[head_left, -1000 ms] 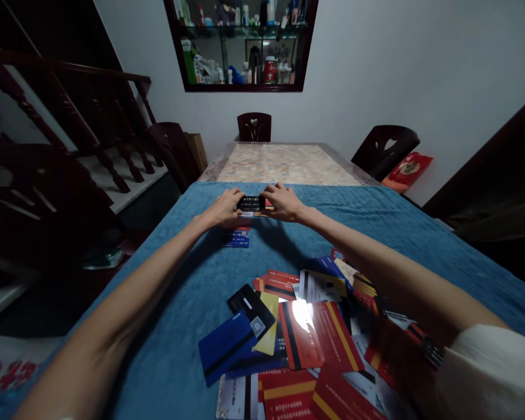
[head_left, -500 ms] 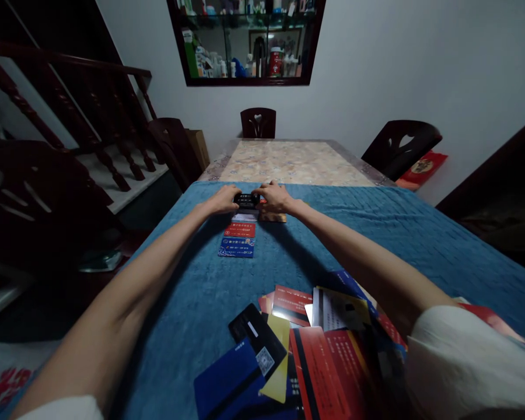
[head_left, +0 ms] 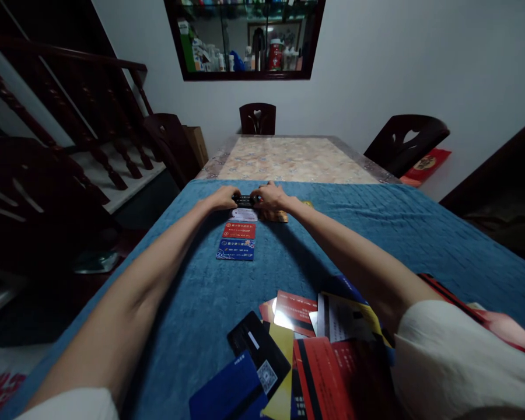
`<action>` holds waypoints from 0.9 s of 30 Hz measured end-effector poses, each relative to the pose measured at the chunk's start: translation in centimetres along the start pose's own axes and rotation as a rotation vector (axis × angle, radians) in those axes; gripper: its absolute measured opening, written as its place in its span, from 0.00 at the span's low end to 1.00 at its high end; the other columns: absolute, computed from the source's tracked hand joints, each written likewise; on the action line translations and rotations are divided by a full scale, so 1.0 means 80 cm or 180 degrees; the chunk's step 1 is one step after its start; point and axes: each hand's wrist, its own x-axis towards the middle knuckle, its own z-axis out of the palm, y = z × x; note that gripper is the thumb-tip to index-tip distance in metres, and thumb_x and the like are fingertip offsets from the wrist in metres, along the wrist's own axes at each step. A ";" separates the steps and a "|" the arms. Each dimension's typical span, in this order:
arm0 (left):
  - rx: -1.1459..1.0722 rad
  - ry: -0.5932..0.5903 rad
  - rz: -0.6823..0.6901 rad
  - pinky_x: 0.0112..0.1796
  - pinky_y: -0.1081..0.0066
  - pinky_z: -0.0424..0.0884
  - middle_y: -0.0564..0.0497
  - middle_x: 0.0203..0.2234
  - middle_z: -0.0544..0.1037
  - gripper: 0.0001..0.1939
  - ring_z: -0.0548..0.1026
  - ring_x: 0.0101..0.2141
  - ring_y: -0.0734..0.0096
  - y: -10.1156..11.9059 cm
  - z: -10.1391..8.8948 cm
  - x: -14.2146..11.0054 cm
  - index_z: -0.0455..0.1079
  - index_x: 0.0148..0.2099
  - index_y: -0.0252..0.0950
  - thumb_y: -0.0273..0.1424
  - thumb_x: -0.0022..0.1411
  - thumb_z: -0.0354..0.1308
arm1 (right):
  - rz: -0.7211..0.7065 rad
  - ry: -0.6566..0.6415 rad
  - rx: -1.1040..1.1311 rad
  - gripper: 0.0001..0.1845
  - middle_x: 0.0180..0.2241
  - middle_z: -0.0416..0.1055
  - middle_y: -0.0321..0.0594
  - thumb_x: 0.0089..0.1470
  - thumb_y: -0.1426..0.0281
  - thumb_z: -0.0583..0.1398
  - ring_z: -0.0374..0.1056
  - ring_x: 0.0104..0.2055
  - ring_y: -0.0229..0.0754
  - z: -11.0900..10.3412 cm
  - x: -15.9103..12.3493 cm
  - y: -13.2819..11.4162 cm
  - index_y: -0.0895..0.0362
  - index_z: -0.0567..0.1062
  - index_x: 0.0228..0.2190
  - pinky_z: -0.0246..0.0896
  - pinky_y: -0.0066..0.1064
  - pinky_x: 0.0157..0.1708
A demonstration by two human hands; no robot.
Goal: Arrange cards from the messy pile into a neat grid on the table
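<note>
Far out over the blue cloth, my left hand [head_left: 223,199] pinches the left end of a black card [head_left: 245,201]. The fingers of my right hand [head_left: 269,196] are closed on its right end. Just nearer lies a white card [head_left: 244,216], then a red card [head_left: 240,230] and a blue card [head_left: 235,249], in a column. An orange-brown card [head_left: 275,216] lies under my right hand, partly hidden, and a bit of a yellow card [head_left: 307,203] shows behind my wrist. Whether the black card touches the cloth is hard to see.
Close to me is a loose heap of cards, with a red card [head_left: 319,379], a dark blue card [head_left: 230,391] and a black card with a square code [head_left: 258,344]. My right forearm and sleeve cover part of it. Chairs [head_left: 405,143] stand around the table [head_left: 289,157].
Both hands have shifted slightly left with the black card, which now appears lower and flatter. The white, red and blue cards show more fully. The camera view has moved a little.
</note>
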 end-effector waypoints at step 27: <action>0.0150 -0.0061 -0.0066 0.49 0.72 0.70 0.47 0.45 0.81 0.24 0.76 0.48 0.61 0.004 0.010 0.005 0.76 0.51 0.36 0.24 0.51 0.54 | -0.0018 -0.0089 -0.0127 0.24 0.51 0.75 0.49 0.56 0.66 0.57 0.62 0.56 0.59 0.006 0.008 -0.003 0.49 0.76 0.54 0.58 0.43 0.46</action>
